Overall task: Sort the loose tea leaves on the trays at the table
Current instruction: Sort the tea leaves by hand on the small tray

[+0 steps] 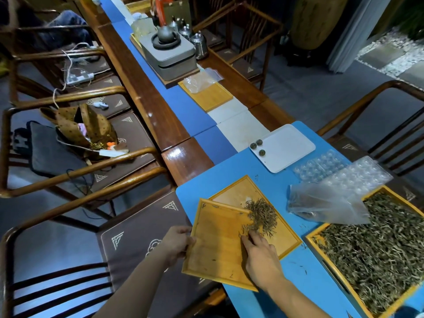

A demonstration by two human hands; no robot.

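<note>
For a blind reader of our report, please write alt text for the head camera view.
A person's left hand holds a tilted wooden tray over a second tray while the right hand touches a small pile of tea leaves. A large tray of leaves sits right.

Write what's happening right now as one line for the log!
left hand: grips tilted tray edge | right hand: fingers sweep tea pile onto flat tray | big tray: full, untouched
</note>
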